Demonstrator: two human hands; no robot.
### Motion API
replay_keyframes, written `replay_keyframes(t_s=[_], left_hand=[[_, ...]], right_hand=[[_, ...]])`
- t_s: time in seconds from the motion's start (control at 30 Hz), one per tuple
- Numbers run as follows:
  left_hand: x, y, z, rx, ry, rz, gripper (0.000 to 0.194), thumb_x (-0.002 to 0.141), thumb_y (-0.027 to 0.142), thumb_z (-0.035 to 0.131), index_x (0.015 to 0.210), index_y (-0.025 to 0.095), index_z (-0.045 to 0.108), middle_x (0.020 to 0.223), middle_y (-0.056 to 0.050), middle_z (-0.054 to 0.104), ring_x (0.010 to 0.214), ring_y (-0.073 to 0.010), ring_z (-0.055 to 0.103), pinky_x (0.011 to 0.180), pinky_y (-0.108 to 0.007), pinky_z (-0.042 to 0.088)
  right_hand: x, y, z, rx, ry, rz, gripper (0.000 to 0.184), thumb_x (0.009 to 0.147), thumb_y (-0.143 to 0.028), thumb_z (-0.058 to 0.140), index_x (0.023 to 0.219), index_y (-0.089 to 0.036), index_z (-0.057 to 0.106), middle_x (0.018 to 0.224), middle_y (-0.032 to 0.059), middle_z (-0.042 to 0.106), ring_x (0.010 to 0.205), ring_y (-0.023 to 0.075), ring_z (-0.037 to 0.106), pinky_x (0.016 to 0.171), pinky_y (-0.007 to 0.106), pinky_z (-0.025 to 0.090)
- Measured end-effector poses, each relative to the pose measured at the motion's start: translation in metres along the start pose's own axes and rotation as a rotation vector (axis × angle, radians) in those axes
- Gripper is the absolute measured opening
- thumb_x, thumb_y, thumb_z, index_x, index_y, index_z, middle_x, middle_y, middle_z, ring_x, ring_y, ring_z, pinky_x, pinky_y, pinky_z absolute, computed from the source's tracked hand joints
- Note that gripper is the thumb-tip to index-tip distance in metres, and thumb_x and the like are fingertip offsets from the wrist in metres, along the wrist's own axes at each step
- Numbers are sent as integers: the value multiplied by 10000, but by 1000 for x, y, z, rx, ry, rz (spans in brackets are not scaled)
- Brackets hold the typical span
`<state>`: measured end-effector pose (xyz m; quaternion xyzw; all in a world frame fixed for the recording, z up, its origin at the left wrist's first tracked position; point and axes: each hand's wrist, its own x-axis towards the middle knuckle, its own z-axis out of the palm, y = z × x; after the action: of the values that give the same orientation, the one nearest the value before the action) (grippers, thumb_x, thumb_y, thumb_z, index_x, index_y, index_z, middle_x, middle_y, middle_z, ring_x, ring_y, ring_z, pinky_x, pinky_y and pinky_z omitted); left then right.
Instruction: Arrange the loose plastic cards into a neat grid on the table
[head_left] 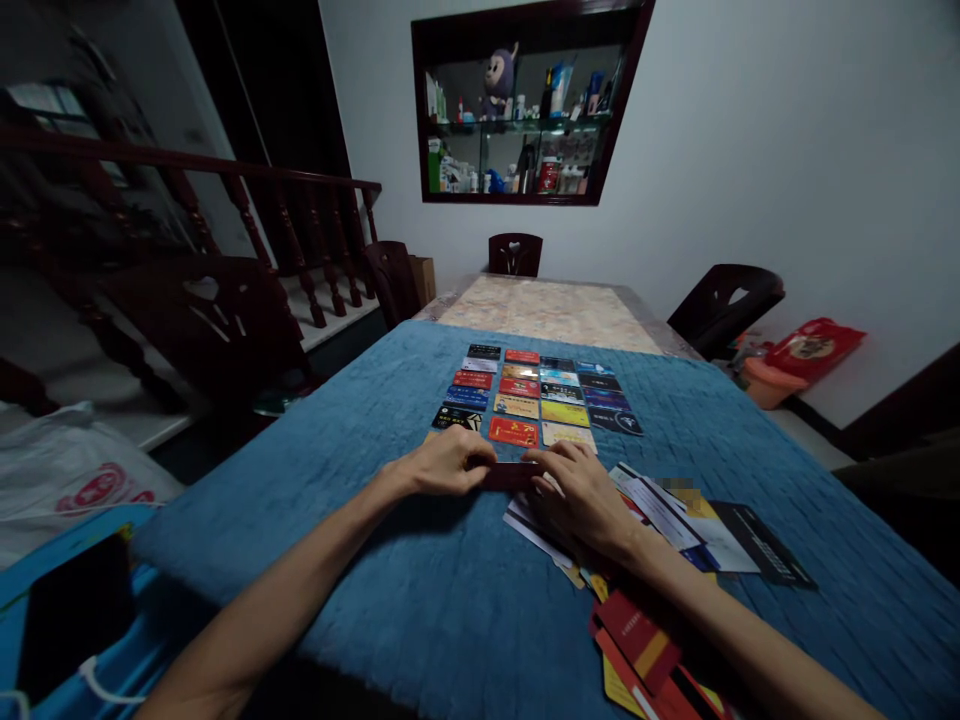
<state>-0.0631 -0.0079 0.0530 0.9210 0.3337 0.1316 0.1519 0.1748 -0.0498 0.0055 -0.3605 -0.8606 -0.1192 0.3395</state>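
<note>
Just in front of the nearest row, a dark red card is held at its two ends. My left hand pinches its left end with curled fingers, and my right hand grips the right end. Beyond them, several cards lie in four columns, among them a red card, a yellow card and a black card. Under and beside my right forearm spreads a loose pile of cards, partly hidden by the arm. Dark red card folders lie at its near end.
A blue cloth covers the near part of the table, with a marbled surface behind it. Chairs stand around. At left are a phone-like black device with a white cable and a white plastic bag.
</note>
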Motion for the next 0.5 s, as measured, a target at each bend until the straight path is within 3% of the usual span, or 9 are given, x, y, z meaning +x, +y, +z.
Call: replay_keyframes(t_s=[0.5], left_hand=[[4,-10,3,-49,107,87,169,868,86,549,914,135,705,865,-47,703,782,-144,608,719,-231,434]], right_hand=[[5,-11,-7,-211,-102,5,314,869,-243,631,1175,-184,590,1066,113,684,1001,282,541,880,427,370]])
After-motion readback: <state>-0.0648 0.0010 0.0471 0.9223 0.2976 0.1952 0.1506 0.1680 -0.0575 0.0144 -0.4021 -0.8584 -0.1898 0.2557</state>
